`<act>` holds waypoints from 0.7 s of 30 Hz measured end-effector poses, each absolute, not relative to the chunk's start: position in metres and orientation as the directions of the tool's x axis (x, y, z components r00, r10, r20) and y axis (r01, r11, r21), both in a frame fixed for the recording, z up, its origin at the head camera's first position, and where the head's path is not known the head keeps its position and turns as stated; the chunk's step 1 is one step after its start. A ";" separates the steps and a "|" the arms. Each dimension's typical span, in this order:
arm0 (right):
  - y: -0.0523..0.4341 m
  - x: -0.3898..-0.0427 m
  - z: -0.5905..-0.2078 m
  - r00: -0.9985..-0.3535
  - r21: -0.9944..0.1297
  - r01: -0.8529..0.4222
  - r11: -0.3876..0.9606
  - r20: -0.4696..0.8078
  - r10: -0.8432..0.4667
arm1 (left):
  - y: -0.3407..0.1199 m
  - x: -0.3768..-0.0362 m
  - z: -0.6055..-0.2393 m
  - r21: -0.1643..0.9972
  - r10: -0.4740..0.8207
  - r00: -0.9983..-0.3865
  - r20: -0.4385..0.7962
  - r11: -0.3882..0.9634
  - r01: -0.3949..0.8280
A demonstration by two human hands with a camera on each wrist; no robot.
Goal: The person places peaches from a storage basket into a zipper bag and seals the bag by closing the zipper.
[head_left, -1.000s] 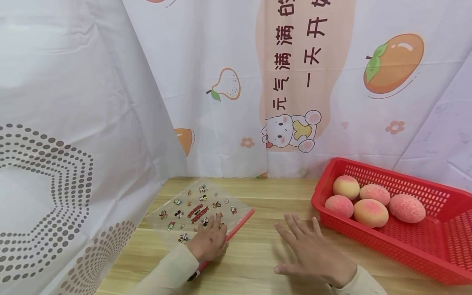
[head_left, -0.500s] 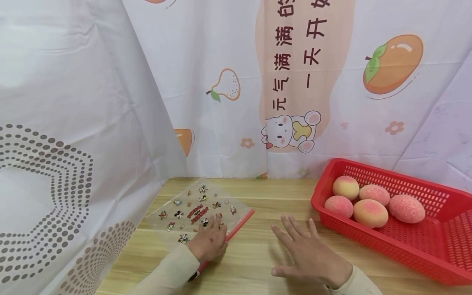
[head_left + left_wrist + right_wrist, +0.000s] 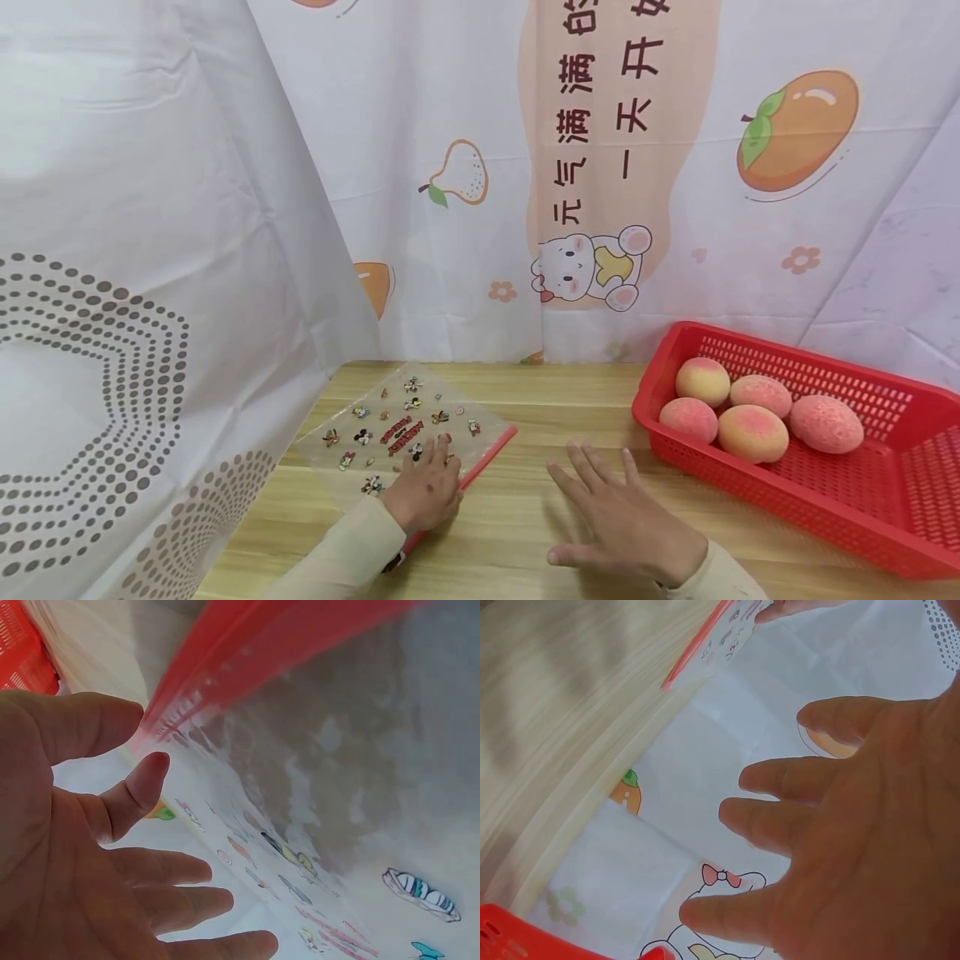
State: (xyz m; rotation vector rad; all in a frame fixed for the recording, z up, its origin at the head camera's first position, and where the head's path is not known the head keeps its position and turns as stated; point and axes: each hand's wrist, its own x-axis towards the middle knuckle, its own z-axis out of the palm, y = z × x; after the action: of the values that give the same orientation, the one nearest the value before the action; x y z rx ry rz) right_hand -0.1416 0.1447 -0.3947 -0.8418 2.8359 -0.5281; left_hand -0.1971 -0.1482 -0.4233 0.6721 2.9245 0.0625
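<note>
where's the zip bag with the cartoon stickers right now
In the head view the zip bag lies flat on the wooden table at the left, by the white curtain, with the left hand resting on its near, red-zipper corner.

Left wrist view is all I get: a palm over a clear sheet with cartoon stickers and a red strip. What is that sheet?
Observer: A clear zip bag with a red seal, flat on a wooden table; the left hand rests on its near edge.
Operator: And the other hand?
Observer: The right hand is spread open low over the table, holding nothing.
Operator: Anything else nearby?
Observer: A red basket at the right holds five peaches.
</note>
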 end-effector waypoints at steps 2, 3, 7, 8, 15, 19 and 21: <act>0.144 -0.142 -0.395 -0.834 -0.372 -0.499 0.782 -0.040 -0.551 | -0.148 -0.197 -0.424 0.066 0.429 -0.894 -0.131 0.903 0.424; 0.144 -0.142 -0.396 -0.833 -0.375 -0.497 0.782 -0.044 -0.551 | -0.148 -0.197 -0.424 0.065 0.426 -0.895 -0.133 0.905 0.421; 0.142 -0.142 -0.396 -0.833 -0.387 -0.488 0.782 -0.060 -0.550 | -0.147 -0.198 -0.425 0.066 0.413 -0.898 -0.149 0.911 0.407; 0.141 -0.141 -0.396 -0.833 -0.389 -0.486 0.782 -0.063 -0.549 | -0.147 -0.198 -0.425 0.067 0.412 -0.898 -0.153 0.911 0.406; 0.140 -0.141 -0.396 -0.830 -0.388 -0.485 0.783 -0.077 -0.552 | -0.147 -0.199 -0.424 0.055 0.418 -0.896 -0.153 0.908 0.414; 0.138 -0.142 -0.398 -0.821 -0.377 -0.511 0.773 -0.054 -0.569 | -0.148 -0.201 -0.422 0.066 0.426 -0.893 -0.146 0.905 0.421; 0.137 -0.142 -0.399 -0.817 -0.375 -0.518 0.769 -0.051 -0.574 | -0.148 -0.202 -0.421 0.086 0.428 -0.891 -0.148 0.904 0.420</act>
State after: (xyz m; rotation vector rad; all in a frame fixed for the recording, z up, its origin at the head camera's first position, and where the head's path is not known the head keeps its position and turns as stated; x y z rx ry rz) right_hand -0.1425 0.1367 -0.3991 -0.8709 2.8004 -0.5219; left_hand -0.2024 -0.1484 -0.4212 0.6515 2.9040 0.0772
